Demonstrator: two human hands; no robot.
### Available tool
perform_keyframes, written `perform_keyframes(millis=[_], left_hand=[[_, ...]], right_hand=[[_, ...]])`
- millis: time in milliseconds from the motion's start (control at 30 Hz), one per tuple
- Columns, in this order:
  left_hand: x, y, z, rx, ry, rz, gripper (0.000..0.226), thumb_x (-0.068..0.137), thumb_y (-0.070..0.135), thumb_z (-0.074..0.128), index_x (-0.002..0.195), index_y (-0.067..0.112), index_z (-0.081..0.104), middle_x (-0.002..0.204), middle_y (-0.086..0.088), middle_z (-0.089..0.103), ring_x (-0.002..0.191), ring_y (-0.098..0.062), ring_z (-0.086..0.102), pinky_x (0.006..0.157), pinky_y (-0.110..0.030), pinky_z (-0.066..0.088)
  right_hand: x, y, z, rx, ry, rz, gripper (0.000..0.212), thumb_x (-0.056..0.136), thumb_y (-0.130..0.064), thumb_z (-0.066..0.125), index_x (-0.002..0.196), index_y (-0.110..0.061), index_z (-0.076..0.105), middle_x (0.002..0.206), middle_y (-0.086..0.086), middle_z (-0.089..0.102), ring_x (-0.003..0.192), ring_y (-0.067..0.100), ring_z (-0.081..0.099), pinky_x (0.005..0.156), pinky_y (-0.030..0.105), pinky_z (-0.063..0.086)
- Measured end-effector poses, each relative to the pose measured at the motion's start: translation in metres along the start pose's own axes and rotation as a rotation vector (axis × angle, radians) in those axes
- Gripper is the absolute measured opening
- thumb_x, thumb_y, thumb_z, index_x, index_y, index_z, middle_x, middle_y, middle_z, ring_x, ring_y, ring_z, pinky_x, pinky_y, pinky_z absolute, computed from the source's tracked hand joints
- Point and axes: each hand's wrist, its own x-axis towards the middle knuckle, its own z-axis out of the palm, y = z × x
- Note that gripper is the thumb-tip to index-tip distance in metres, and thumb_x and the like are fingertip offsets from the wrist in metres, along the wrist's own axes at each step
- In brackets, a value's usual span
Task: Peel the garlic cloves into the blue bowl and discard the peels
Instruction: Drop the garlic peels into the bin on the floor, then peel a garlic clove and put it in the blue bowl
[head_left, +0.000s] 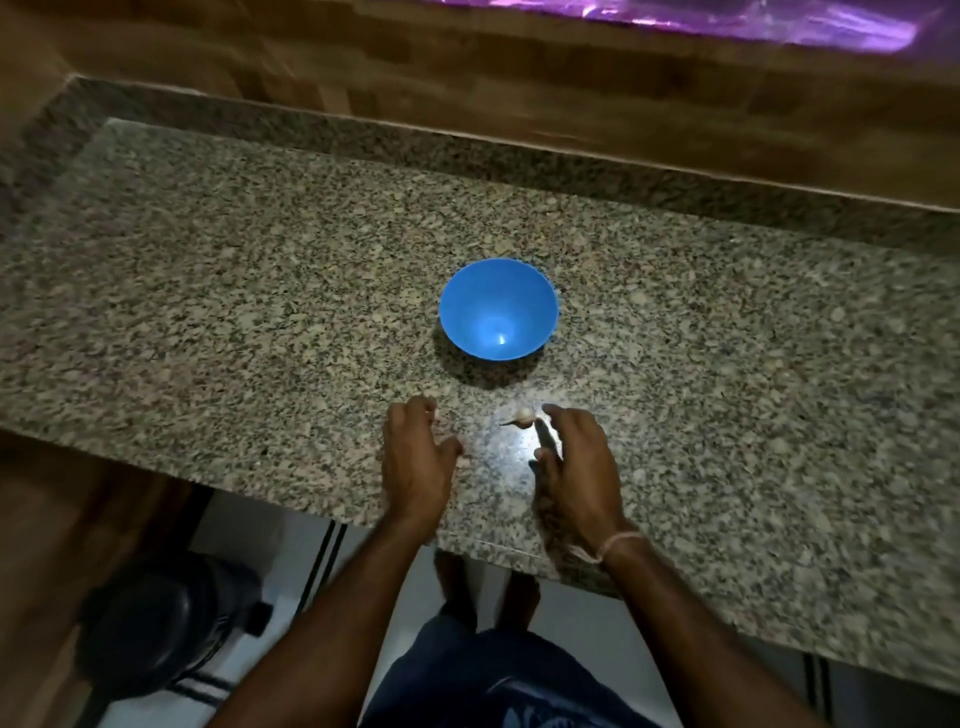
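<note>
Small pale garlic clove (521, 415), skin on, thin pointed tail to the left, lying on the speckled grey granite countertop (208, 291).
Round blue plastic bowl (460, 312) upright just beyond it. Right hand (579, 462) relaxed, fingers spread, one tip just beside the clove, not gripping. Left hand (415, 460) nearby, fingers loosely bent on the stone, nothing held.

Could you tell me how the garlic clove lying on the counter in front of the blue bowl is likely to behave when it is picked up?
The garlic clove looks small beside the right hand, so it is probably very light. Its rounded body and tapered tip suggest it may roll or pivot on the glossy counter if nudged.
</note>
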Motion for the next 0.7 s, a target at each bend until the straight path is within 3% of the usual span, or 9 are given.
perform_keyframes(millis=[100, 200, 300, 400, 533, 633, 700], left_hand=[[0.017, -0.001, 0.003, 0.018, 0.045, -0.026, 0.037, 0.086, 0.016, 0.080, 0.116, 0.015, 0.059, 0.115, -0.007, 0.054, 0.101, -0.025, 0.058, 0.079, -0.041, 0.053], [0.029, -0.005, 0.004, 0.030, 0.023, -0.011, 0.016, 0.091, 0.009, 0.073, 0.102, 0.017, 0.064, 0.102, -0.003, 0.057, 0.090, -0.023, 0.059, 0.066, -0.031, 0.042], [0.031, -0.005, 0.002, 0.042, -0.013, 0.063, 0.018, 0.093, -0.001, 0.061, 0.091, 0.016, 0.065, 0.093, 0.001, 0.056, 0.078, -0.012, 0.054, 0.056, -0.027, 0.032], [0.032, -0.007, -0.004, 0.006, -0.041, 0.070, 0.024, 0.094, -0.004, 0.052, 0.086, 0.017, 0.061, 0.087, 0.005, 0.053, 0.070, 0.002, 0.047, 0.054, -0.012, 0.030], [0.036, 0.002, -0.016, -0.082, -0.014, 0.159, 0.027, 0.097, -0.001, 0.052, 0.087, 0.024, 0.058, 0.092, 0.003, 0.056, 0.077, -0.002, 0.050, 0.058, -0.014, 0.035], [0.059, 0.035, -0.022, -0.102, 0.047, 0.285, 0.015, 0.100, 0.012, 0.056, 0.093, 0.024, 0.062, 0.096, 0.009, 0.058, 0.082, -0.013, 0.057, 0.059, -0.027, 0.045], [0.082, 0.060, -0.021, -0.082, 0.091, 0.336, 0.008, 0.098, 0.015, 0.064, 0.094, 0.022, 0.067, 0.096, 0.008, 0.062, 0.085, -0.015, 0.058, 0.062, -0.031, 0.043]], right_hand=[[0.018, 0.001, -0.002, -0.112, -0.056, 0.001, 0.066, 0.090, -0.001, 0.071, 0.151, -0.015, 0.050, 0.148, 0.005, 0.049, 0.132, 0.025, 0.042, 0.094, 0.029, 0.041], [0.029, 0.001, 0.000, -0.235, -0.091, -0.018, 0.068, 0.084, -0.007, 0.081, 0.145, -0.018, 0.055, 0.148, 0.006, 0.049, 0.131, 0.031, 0.043, 0.098, 0.037, 0.045], [0.032, 0.000, 0.001, -0.256, -0.075, -0.031, 0.060, 0.081, -0.008, 0.085, 0.135, -0.019, 0.061, 0.146, 0.005, 0.050, 0.129, 0.031, 0.044, 0.097, 0.039, 0.048], [0.031, -0.003, 0.002, -0.237, -0.056, -0.026, 0.061, 0.081, -0.008, 0.086, 0.135, -0.021, 0.061, 0.146, 0.002, 0.050, 0.129, 0.027, 0.043, 0.098, 0.038, 0.048], [0.031, -0.005, 0.003, -0.211, -0.043, 0.001, 0.065, 0.081, -0.004, 0.085, 0.138, -0.022, 0.060, 0.148, -0.001, 0.048, 0.131, 0.023, 0.041, 0.096, 0.024, 0.038], [0.031, -0.005, 0.005, -0.213, -0.029, 0.008, 0.064, 0.080, -0.003, 0.085, 0.136, -0.023, 0.061, 0.147, -0.001, 0.049, 0.130, 0.024, 0.042, 0.096, 0.028, 0.040], [0.032, -0.005, 0.007, -0.204, -0.016, 0.021, 0.066, 0.079, -0.002, 0.085, 0.137, -0.023, 0.061, 0.148, -0.001, 0.050, 0.130, 0.024, 0.042, 0.097, 0.032, 0.043]])
